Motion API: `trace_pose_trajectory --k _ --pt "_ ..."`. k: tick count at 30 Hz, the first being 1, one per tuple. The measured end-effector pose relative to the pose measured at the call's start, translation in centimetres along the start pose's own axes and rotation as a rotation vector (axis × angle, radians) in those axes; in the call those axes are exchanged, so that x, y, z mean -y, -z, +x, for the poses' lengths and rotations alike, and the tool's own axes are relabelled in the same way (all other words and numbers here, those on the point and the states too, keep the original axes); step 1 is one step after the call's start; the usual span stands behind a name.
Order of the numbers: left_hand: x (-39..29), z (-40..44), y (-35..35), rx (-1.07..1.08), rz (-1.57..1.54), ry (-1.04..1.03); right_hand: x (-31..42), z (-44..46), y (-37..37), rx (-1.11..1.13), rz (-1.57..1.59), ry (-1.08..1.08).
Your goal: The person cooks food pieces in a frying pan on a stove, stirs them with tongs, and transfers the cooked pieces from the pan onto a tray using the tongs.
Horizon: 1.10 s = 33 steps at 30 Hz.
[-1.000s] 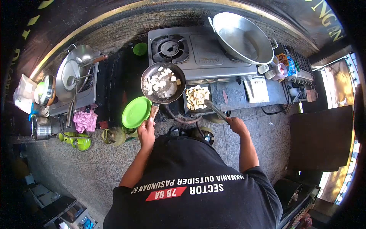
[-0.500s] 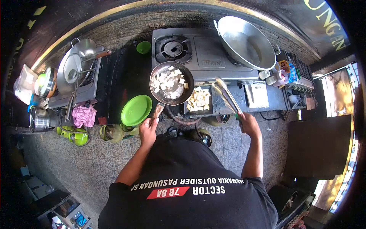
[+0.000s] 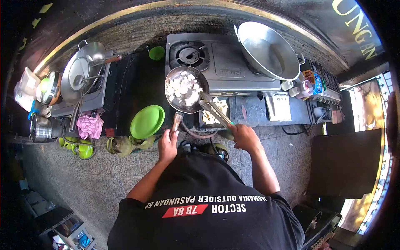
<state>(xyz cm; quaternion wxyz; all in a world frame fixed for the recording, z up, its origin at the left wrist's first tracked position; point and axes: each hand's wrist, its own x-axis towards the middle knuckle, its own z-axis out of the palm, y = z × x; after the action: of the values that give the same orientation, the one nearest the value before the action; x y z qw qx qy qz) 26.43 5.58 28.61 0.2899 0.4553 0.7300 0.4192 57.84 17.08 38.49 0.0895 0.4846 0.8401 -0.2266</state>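
Observation:
My left hand (image 3: 168,146) is wrapped round the wooden handle of a dark frying pan (image 3: 170,103), which is held in front of the stove's left burner. Inside the pan lie several pale, white cubes (image 3: 183,88) that look like tofu. Metal tongs (image 3: 218,112) are gripped in my right hand (image 3: 246,137), their tips at the pan's right rim. Whether the tips hold a cube cannot be made out. Below the tongs, a dark square tray (image 3: 203,123) with more pale cubes (image 3: 211,118) is partly covered by them.
A gas stove (image 3: 227,62) carries a large metal wok (image 3: 266,52) on its right side. A green plate (image 3: 147,121) lies left of the pan, and a small green bowl (image 3: 156,53) stands behind. Another stove with pans (image 3: 77,79) is far left. A white packet (image 3: 280,108) lies right.
My right hand has moved left with the tongs, bringing their tips from right of the tray to the pan's rim. My left hand still holds the pan, and the cubes in it have shifted.

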Motion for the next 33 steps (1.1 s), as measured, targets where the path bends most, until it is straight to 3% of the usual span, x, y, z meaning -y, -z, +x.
trace_pose_trajectory --k 2,4,10,13,20,23,25,28,33 --pt "-0.9 -0.3 0.3 0.031 0.025 0.027 -0.1 0.9 0.1 -0.044 -0.069 0.041" --pt "0.3 -0.5 -0.3 0.022 0.015 -0.009 -0.4 2.3 -0.1 0.027 0.137 -0.228" --pt "1.0 -0.6 -0.6 0.069 0.001 -0.070 0.5 2.3 2.6 -0.002 0.023 -0.148" --pt "1.2 -0.7 -0.5 0.117 -0.107 0.023 0.3 2.5 2.4 -0.030 0.062 -0.220" --pt "2.1 -0.8 -0.3 0.181 -0.167 0.004 -4.3 4.1 -3.5 -0.221 -0.120 -0.185" --pt "1.1 -0.9 -0.1 0.208 -0.199 -0.015 -1.8 2.9 -0.5 -0.242 -0.113 -0.120" --pt "0.9 -0.9 0.1 0.211 -0.207 -0.035 -0.5 2.5 0.8 -0.235 0.126 -0.297" --pt "1.2 -0.9 0.1 0.235 -0.184 -0.020 -1.6 3.2 -1.0 -0.290 0.257 -0.387" --pt "1.1 -0.8 0.4 0.230 -0.210 -0.011 -2.8 3.6 -2.6 -0.291 0.278 -0.314"
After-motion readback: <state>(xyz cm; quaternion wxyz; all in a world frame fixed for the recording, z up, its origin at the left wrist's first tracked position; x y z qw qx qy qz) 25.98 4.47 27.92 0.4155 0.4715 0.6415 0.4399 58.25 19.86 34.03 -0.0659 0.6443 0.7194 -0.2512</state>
